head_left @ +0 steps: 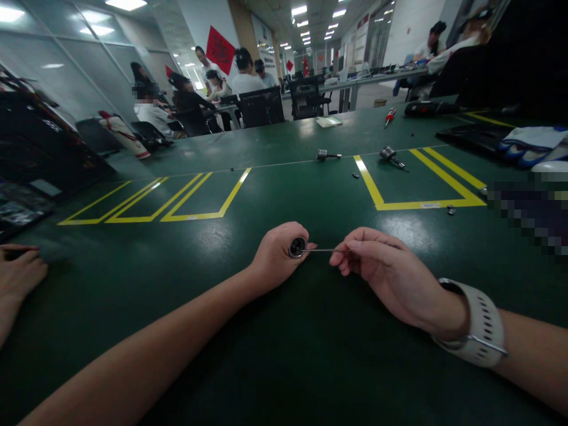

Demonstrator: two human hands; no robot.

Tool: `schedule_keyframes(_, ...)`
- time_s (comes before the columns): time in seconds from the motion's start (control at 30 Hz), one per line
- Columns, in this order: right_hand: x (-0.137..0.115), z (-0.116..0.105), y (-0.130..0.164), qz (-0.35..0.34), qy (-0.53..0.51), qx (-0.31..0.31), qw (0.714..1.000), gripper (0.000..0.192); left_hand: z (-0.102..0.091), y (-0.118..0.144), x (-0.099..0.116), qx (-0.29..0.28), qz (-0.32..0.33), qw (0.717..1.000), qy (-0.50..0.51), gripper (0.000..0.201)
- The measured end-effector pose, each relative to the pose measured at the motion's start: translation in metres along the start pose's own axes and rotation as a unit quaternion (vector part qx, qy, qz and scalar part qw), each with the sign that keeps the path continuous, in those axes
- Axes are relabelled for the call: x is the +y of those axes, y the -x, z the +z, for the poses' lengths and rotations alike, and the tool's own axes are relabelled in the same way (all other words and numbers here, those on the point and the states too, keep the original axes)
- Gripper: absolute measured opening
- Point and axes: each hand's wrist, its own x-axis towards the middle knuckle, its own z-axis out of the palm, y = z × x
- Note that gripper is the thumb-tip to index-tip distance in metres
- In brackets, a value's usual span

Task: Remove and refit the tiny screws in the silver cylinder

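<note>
My left hand [277, 257] is closed around a small round metal part [297, 247] with a dark opening that faces right. My right hand [381, 272] pinches a thin metal rod [322, 250] between thumb and fingers; the rod's left tip sits at the mouth of the round part. Both hands rest low over the green table [284, 355] near its front edge. A pale watch band [481, 325] wraps my right wrist.
Two similar metal parts with rods [327, 155] [392, 157] and small loose pieces lie farther back by the yellow tape lines [421, 205]. Another person's hand [18, 275] rests at the left edge. Gloves [532, 145] lie far right. People sit at desks behind.
</note>
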Motion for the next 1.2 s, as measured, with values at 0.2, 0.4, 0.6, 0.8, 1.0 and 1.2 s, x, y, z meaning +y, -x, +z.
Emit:
schedule_keyframes(0.2,-0.002,0.0,0.0,-0.02,0.019,0.035,0.999,0.013,-0.001,0.0,0.001,-0.012,-0.034,0.999,-0.015,0.019)
schedule_keyframes(0.4,-0.005,0.003,0.0,-0.019,0.063,0.072,0.995,0.011,0.0,-0.002,0.002,-0.016,-0.051,0.998,-0.023,0.019)
schedule_keyframes(0.6,-0.004,0.005,0.001,-0.021,0.125,0.081,0.989,0.01,0.001,-0.001,0.002,-0.012,-0.058,0.998,-0.033,0.018)
schedule_keyframes(0.8,-0.003,0.003,0.001,-0.04,0.139,0.094,0.985,0.013,0.001,-0.001,0.002,-0.011,-0.063,0.998,-0.03,0.017)
schedule_keyframes(1.0,-0.002,0.002,0.009,-0.14,0.233,0.029,0.962,0.011,-0.001,-0.001,0.003,-0.02,-0.061,0.998,-0.025,0.015)
schedule_keyframes(1.2,-0.005,0.012,0.016,-0.209,0.413,-0.037,0.886,0.01,0.0,0.0,0.003,-0.027,-0.049,0.998,-0.026,0.016)
